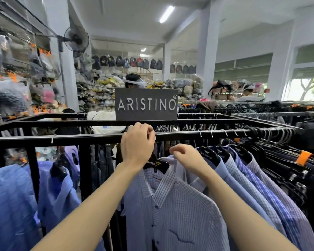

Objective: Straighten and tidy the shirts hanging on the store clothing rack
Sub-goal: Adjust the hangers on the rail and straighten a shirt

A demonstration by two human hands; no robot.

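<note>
A black metal rack rail (83,138) runs across the view. My left hand (137,144) is closed on the metal hook of a black hanger (157,164) at the rail. That hanger carries a white fine-checked shirt (178,211) facing me. My right hand (186,157) sits just right of it, fingers pinched at the collar of the light blue shirt (225,175) behind. More blue checked and striped shirts (265,185) hang tightly to the right. Two plain blue shirts (16,200) hang apart on the left.
A dark ARISTINO sign (146,104) stands on the rack's far rail. Dark garments on black hangers (288,160) fill the right side. Jeans (101,165) hang behind the rail. A person (134,82) stands beyond the sign; bags and backpacks line the back walls.
</note>
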